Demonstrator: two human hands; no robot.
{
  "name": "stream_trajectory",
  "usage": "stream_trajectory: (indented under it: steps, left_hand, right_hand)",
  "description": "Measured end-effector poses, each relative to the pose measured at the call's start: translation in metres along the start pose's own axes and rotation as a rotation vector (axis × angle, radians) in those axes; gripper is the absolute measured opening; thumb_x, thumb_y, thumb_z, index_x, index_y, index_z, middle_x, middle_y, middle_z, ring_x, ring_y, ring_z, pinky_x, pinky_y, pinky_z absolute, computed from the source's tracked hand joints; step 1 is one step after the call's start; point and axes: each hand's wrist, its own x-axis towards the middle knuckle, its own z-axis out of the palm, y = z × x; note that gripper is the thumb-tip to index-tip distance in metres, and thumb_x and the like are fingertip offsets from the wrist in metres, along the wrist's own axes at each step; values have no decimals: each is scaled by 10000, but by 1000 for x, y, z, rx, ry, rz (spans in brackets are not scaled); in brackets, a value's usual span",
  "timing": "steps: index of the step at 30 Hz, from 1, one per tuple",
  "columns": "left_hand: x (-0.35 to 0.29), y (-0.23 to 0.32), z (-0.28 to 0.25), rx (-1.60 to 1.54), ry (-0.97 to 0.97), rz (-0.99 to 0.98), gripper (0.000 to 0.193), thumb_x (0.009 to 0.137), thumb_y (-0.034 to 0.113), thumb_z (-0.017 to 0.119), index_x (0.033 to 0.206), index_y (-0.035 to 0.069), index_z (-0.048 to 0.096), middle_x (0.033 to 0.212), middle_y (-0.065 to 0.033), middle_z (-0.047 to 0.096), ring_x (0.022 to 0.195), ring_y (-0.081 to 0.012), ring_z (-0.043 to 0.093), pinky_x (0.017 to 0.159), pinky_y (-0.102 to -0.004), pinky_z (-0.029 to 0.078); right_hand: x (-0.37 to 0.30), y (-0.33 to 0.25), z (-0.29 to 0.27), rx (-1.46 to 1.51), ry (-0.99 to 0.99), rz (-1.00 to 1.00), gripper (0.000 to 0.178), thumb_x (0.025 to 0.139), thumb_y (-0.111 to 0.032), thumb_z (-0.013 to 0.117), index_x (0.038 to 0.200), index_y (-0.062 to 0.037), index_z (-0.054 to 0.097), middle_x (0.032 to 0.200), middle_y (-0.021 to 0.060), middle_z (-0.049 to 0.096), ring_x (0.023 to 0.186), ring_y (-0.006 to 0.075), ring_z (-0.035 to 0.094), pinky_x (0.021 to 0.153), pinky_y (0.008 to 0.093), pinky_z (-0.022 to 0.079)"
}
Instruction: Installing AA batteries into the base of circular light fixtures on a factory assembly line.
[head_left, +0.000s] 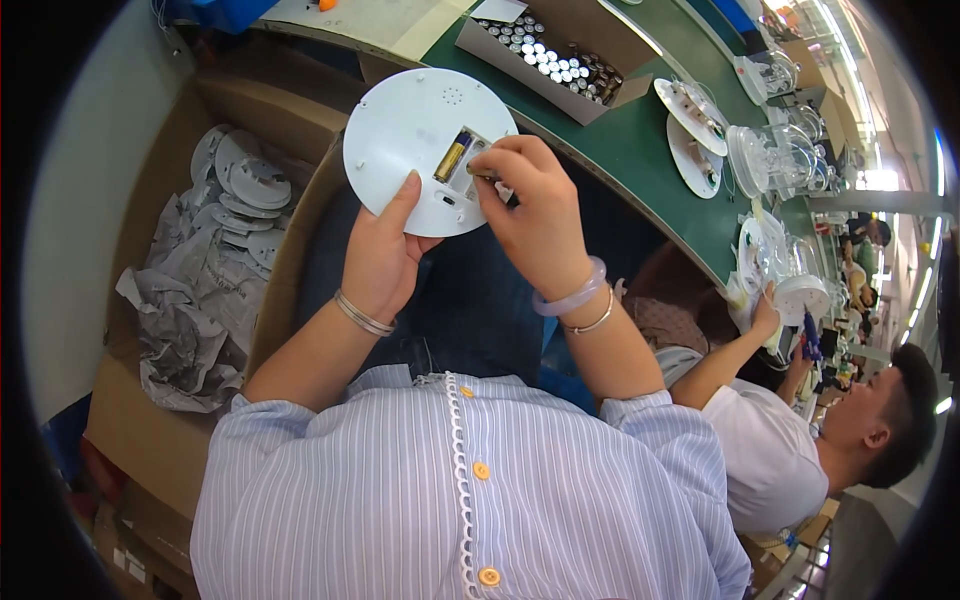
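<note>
A second battery [487, 178] is pinched by the right hand [535, 215] at the open compartment of a white round disc [410, 125], beside a seated gold battery [450, 158]. The disc's lower rim is gripped by the left hand [385, 250], held above the lap, near the green bench [640, 150]. A carton of discs [235, 185] lies left, a battery box [545, 55] beyond.

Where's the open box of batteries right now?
In the head view, the open cardboard box of silver-topped batteries sits on the green bench, up and right of the round white plastic disc.
</note>
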Motion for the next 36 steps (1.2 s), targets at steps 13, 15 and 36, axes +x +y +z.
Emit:
stream_trajectory:
  steps: [13,15,36]
  left_hand:
    - [-2,1,-3,43,14,-9,337,867,184,429,1159,27,375,1056,-105,512,910,-171,554,694,-270,505]
    - [-2,2,-3,63,-5,-16,336,867,185,429,1158,26,376,1052,-106,514,911,-173,554,694,-271,507]
    - [8,9,-11,92,-98,31,388,745,7,584,1103,16,436,1008,-112,535,889,-184,551,728,-272,475]
  right_hand:
    - [-18,-10,15,-393,25,-196,196,670,-80,602,865,-65,590,938,66,578,860,220,523,830,382,360]
    - [-17,-6,17,-332,23,-123,189,713,-93,587,900,-98,613,970,53,586,889,240,515,898,413,288]
    - [-36,3,18,782,124,497,273,871,-178,436,1051,27,444,907,76,556,796,87,506,680,207,407]
